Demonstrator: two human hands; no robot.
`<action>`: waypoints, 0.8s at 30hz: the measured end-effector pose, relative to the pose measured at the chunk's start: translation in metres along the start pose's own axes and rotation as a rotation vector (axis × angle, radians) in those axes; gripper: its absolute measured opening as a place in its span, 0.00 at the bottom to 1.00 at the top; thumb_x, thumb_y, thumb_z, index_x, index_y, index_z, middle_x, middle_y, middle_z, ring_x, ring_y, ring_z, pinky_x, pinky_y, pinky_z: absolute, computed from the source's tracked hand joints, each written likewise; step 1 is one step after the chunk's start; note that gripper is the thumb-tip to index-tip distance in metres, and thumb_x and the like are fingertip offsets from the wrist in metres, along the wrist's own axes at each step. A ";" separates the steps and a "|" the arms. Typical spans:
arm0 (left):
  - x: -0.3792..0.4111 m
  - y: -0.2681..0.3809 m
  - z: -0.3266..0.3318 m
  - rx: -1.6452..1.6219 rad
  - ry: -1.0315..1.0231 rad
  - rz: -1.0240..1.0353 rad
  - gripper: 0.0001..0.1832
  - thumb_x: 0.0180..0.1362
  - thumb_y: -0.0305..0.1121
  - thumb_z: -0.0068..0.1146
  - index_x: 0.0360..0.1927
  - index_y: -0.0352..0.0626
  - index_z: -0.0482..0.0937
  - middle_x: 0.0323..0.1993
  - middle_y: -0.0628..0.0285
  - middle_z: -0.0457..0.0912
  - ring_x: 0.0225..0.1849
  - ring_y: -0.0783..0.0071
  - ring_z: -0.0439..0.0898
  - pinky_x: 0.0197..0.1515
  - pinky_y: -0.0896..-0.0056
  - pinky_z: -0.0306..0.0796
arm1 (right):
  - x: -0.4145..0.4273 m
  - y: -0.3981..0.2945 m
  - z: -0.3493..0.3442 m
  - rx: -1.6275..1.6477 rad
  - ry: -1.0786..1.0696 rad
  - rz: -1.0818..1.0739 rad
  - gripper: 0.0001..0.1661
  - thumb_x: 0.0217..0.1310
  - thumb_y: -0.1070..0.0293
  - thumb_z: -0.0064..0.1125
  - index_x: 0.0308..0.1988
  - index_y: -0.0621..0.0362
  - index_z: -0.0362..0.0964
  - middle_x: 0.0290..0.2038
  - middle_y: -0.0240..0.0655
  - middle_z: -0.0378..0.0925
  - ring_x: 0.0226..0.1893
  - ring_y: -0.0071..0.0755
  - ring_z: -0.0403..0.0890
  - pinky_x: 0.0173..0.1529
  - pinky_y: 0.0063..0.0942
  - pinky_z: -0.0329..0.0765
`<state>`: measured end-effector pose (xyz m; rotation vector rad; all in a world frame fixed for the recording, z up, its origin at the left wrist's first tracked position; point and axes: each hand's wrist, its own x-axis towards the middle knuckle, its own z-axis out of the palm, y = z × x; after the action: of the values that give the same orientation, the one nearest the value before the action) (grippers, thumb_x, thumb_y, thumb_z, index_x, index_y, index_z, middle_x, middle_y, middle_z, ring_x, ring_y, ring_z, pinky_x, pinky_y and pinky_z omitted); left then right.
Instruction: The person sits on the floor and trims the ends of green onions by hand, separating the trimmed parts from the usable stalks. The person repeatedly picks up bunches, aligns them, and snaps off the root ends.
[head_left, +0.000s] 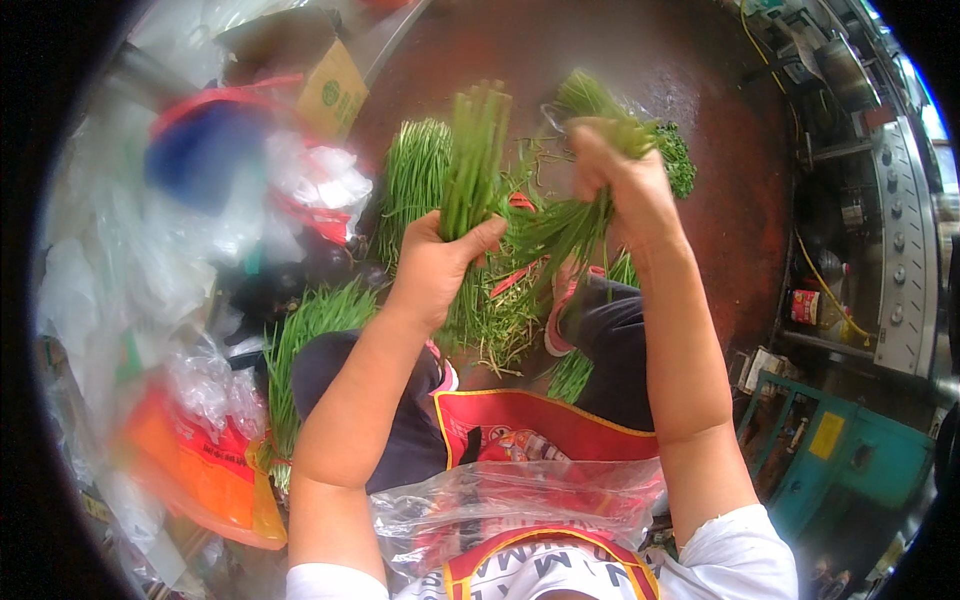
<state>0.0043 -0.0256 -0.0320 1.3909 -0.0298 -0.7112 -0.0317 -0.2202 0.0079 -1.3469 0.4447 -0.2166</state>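
In my left hand (450, 262) is a bundle of long green stalks (476, 161), held upright with the thumb across it. My right hand (619, 176), blurred, grips a second bunch of green stems (574, 217), whose thin leaves hang down. A pile of green and yellowish trimmings (506, 319) lies on the floor between my feet, with red strips in it. Behind my left hand stands a thick bundle of garlic chives (416, 169). Another leafy green bundle (319, 319) lies beside my left knee. More stalks (570, 375) show near my right foot.
Plastic bags (135, 270), an orange bag (202, 472) and a cardboard box (330, 90) crowd the left side. Dark round vegetables (330, 259) lie near them. Curly greens (679, 161) rest on the reddish floor. A metal stove (900, 247) and a green metal frame (855, 450) stand right.
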 end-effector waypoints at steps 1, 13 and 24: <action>-0.001 -0.001 0.001 -0.005 -0.027 -0.012 0.11 0.50 0.36 0.66 0.30 0.40 0.79 0.21 0.69 0.77 0.22 0.84 0.69 0.26 0.81 0.62 | -0.002 0.002 0.005 -0.121 -0.037 0.025 0.10 0.61 0.63 0.57 0.31 0.58 0.69 0.18 0.26 0.64 0.18 0.20 0.65 0.23 0.22 0.64; 0.000 0.006 -0.001 -0.176 -0.084 -0.019 0.07 0.55 0.32 0.61 0.26 0.43 0.75 0.18 0.71 0.71 0.19 0.84 0.64 0.22 0.82 0.57 | 0.004 0.006 -0.003 0.111 0.168 0.040 0.14 0.58 0.61 0.61 0.27 0.54 0.66 0.17 0.23 0.61 0.17 0.19 0.63 0.21 0.20 0.61; 0.002 0.000 0.000 -0.115 0.002 0.049 0.07 0.52 0.32 0.64 0.26 0.43 0.78 0.19 0.73 0.73 0.19 0.87 0.65 0.22 0.83 0.56 | 0.004 0.009 0.001 -0.140 0.063 0.016 0.09 0.57 0.66 0.59 0.26 0.57 0.70 0.16 0.25 0.65 0.16 0.19 0.65 0.21 0.21 0.61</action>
<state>0.0059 -0.0269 -0.0322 1.2772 -0.0207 -0.6607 -0.0285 -0.2191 -0.0018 -1.4756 0.5310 -0.2186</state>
